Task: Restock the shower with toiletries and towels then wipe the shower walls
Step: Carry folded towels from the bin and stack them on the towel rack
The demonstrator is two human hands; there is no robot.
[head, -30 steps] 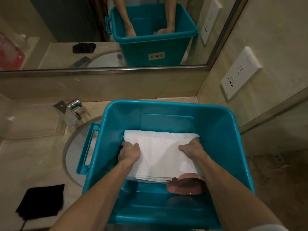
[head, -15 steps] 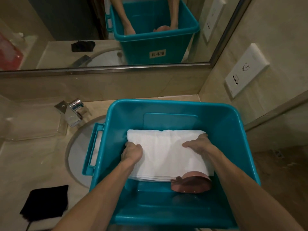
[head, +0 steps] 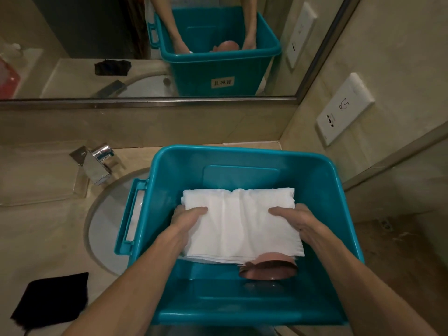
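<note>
Grip: left hand (head: 188,215) and right hand (head: 293,218), fingers clamped on towel (head: 238,221) inside bin (head: 242,154)
Risk: lower folds may slip, dragging pink dish (head: 269,266)

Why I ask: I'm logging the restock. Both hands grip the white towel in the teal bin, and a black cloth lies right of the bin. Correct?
One detail is wrong. In the head view the left hand and right hand do grip the white towel in the teal bin, but the black cloth lies left of the bin, not right.
</note>
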